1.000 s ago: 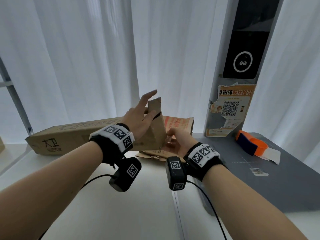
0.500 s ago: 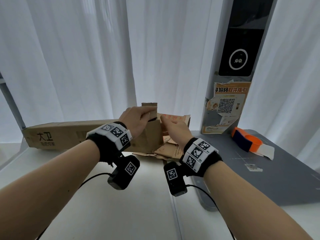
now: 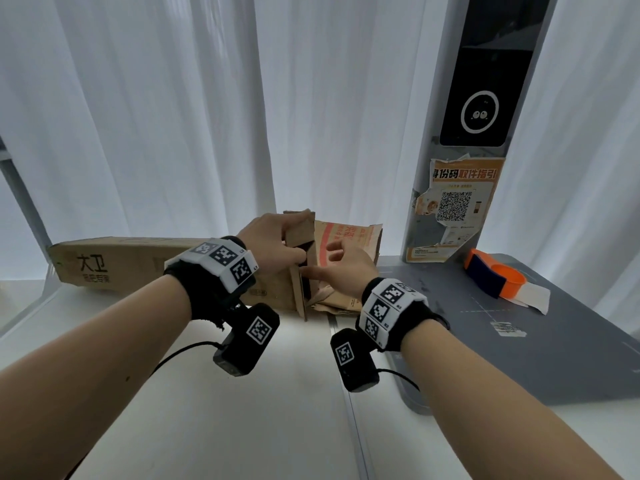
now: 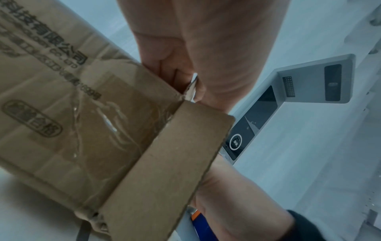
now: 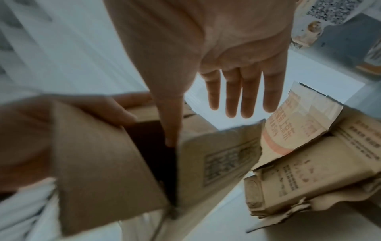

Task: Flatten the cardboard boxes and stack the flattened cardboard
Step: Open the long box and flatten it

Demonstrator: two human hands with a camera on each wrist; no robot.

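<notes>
Fingers of the left hand (image 3: 273, 242) curl around a flap of the long brown box (image 3: 138, 265) lying on the white table (image 3: 242, 410). Right hand (image 3: 343, 268) has straight fingers; its thumb pokes into the box end. Flat cardboard (image 3: 349, 237) sits just behind.

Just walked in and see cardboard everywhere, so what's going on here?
A person is breaking down a long cardboard box on the white table. The left hand grips a flap at its open end, while the right hand, fingers straight, has its thumb in the opening. The box is not flat yet. Crumpled cardboard lies just behind it.
</notes>
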